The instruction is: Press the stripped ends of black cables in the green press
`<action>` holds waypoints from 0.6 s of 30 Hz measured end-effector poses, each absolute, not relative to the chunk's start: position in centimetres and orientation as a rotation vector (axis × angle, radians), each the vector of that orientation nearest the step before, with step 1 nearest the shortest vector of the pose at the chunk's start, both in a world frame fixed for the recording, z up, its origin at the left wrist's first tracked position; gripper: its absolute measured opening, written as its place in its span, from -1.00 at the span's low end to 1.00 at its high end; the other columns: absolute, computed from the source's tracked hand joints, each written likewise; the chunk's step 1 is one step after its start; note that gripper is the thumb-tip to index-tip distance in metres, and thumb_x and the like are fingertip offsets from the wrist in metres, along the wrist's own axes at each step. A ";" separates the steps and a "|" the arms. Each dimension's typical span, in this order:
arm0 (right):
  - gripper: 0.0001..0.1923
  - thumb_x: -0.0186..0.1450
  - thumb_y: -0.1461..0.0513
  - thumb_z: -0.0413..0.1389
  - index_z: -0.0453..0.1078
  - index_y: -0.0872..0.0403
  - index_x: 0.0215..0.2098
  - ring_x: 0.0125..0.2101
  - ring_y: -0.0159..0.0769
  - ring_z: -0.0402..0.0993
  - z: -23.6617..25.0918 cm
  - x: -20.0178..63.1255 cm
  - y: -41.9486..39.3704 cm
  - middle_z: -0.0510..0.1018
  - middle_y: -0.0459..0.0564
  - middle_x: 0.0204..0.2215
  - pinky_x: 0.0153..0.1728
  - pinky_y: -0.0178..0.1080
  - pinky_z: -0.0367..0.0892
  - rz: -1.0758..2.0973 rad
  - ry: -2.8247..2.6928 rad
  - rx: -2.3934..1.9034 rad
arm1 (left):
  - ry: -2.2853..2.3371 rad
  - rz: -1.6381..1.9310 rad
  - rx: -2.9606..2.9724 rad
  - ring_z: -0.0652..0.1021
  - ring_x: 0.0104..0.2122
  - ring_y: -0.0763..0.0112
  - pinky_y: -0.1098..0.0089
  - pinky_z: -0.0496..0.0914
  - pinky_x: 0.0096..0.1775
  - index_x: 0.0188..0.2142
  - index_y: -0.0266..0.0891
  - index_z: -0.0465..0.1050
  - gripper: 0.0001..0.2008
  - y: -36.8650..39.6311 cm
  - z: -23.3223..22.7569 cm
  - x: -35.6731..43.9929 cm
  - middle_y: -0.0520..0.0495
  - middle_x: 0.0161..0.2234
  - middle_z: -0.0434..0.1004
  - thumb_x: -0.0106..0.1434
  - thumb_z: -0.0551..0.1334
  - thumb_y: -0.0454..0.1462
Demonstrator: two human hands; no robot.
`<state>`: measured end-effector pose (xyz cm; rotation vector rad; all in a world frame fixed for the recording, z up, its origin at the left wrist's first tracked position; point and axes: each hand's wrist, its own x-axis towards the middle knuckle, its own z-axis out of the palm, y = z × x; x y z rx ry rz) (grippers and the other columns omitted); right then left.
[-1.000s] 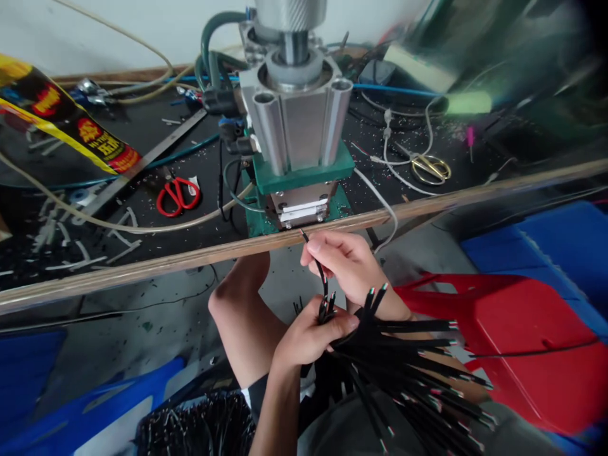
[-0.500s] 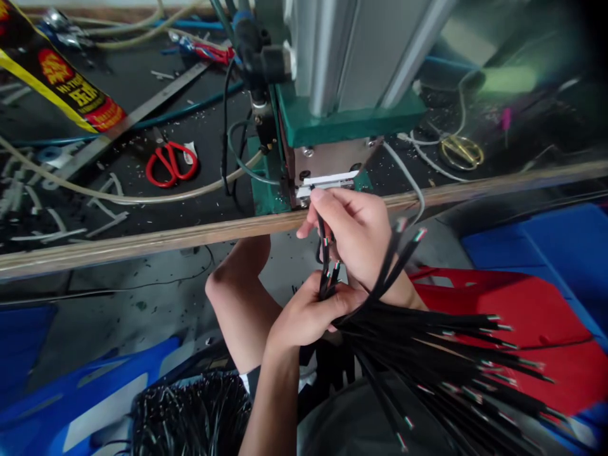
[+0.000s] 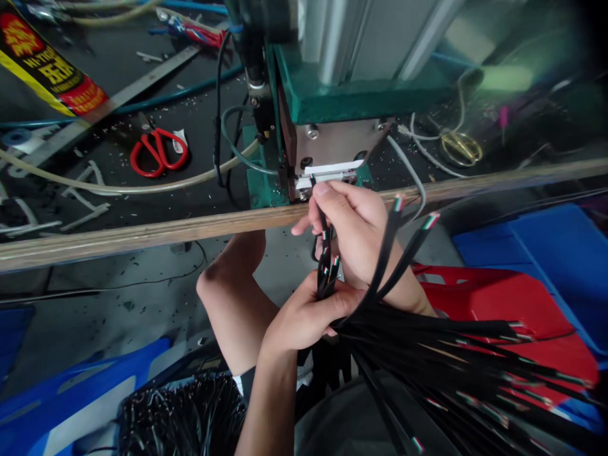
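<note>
My left hand [image 3: 304, 316] is closed around a bundle of black cables [image 3: 413, 342] whose stripped ends fan out to the right, with coloured wire cores showing. A few short ends stick up out of that grip. My right hand [image 3: 354, 221] pinches one black cable [image 3: 320, 212] between thumb and fingers. Its tip is at the slot between the blades [image 3: 332, 170] of a green and grey press machine [image 3: 351, 101]. The right fingertips are just in front of the slot. Whether the tip touches a blade, I cannot tell.
The wooden table edge [image 3: 190, 233] runs across below the machine. Red-handled scissors [image 3: 159, 152], a metal ruler [image 3: 137, 95] and a yellow-black packet [image 3: 47, 63] lie on the left. A crate of black cables [image 3: 175, 418] stands below; a red stool [image 3: 479, 294] is at right.
The view has shifted slightly, so the table items appear further left. The pinched cable's coloured tip now shows at the slot. Both hands keep their grips.
</note>
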<state>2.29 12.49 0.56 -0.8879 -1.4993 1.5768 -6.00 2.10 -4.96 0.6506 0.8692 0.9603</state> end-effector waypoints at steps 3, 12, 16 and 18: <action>-0.54 0.57 -0.11 0.18 0.36 -0.01 -0.37 -0.40 -0.30 0.45 0.3 2.3 12.6 0.38 -0.10 -0.47 -0.48 -0.29 0.34 1.537 -1.518 -0.901 | 0.878 0.954 0.665 0.23 -0.62 0.51 0.46 0.13 -0.63 -0.51 -0.16 0.45 -0.60 2.1 -4.9 -6.0 0.16 -0.63 0.22 0.30 0.42 0.00; -0.52 0.54 -0.07 0.20 0.35 0.01 -0.44 -0.46 -0.32 0.46 0.6 1.9 12.6 0.31 -0.11 -0.53 -0.59 -0.32 0.22 1.559 -1.455 -0.944 | 0.846 0.974 0.665 0.20 -0.65 0.53 0.46 0.12 -0.63 -0.52 -0.14 0.35 -0.62 2.1 -4.7 -6.2 0.18 -0.65 0.18 0.36 0.37 -0.11; -0.54 0.53 -0.02 0.21 0.36 0.02 -0.45 -0.48 -0.35 0.43 0.5 1.6 12.8 0.31 -0.11 -0.52 -0.57 -0.32 0.22 1.537 -1.415 -0.951 | 0.796 0.983 0.651 0.21 -0.65 0.56 0.46 0.12 -0.61 -0.53 -0.15 0.36 -0.63 2.2 -4.4 -6.1 0.18 -0.64 0.21 0.38 0.35 -0.14; -0.55 0.53 0.00 0.22 0.36 0.02 -0.46 -0.46 -0.34 0.45 0.4 1.6 13.0 0.31 -0.10 -0.52 -0.51 -0.30 0.30 1.515 -1.422 -0.947 | 0.781 0.985 0.643 0.21 -0.66 0.56 0.46 0.11 -0.61 -0.53 -0.16 0.36 -0.63 2.3 -4.3 -6.1 0.18 -0.65 0.21 0.37 0.35 -0.15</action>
